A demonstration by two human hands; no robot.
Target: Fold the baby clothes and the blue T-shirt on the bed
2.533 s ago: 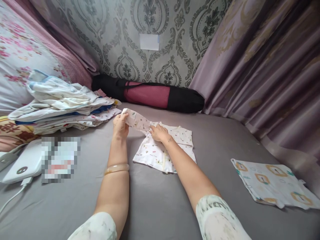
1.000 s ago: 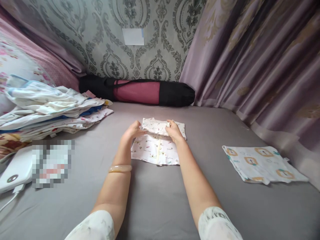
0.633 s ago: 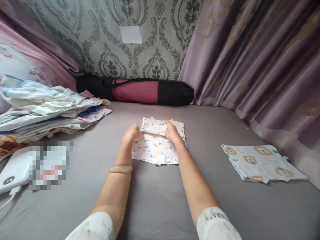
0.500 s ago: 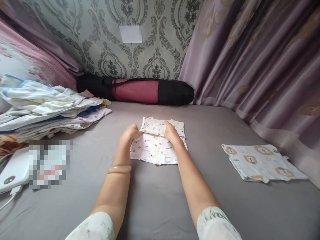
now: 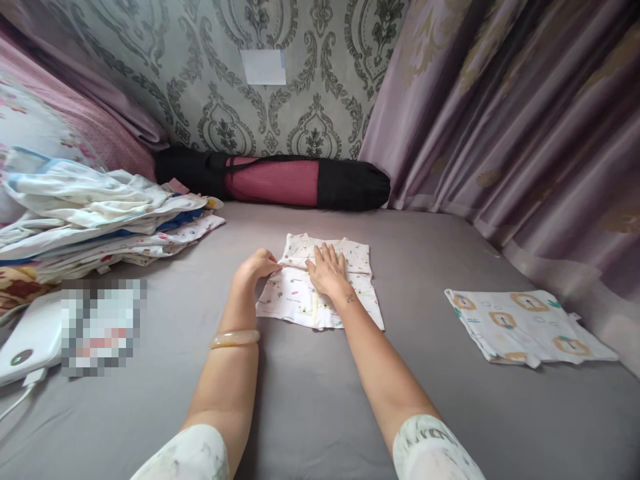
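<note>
A small white printed baby garment (image 5: 287, 300) lies folded on the grey sheet in front of me, its upper part doubled over with a crease running across the middle. At the left end of that crease, my left hand (image 5: 259, 264) pinches the cloth's edge between thumb and fingers. My right hand (image 5: 329, 270) rests flat on the fold, fingers spread and pointing away from me, hiding part of the crease and print.
To the right lies a folded cloth with lion prints (image 5: 530, 327). A pile of clothes (image 5: 100, 213) is heaped at the left, near a white power bank (image 5: 33, 340) with a cable and a blurred-out object (image 5: 103, 330). A black and pink long bag (image 5: 273, 182) lies along the wall.
My right hand has moved left from the garment's right side and now lies flat on its middle. My left hand stays at the left edge.
</note>
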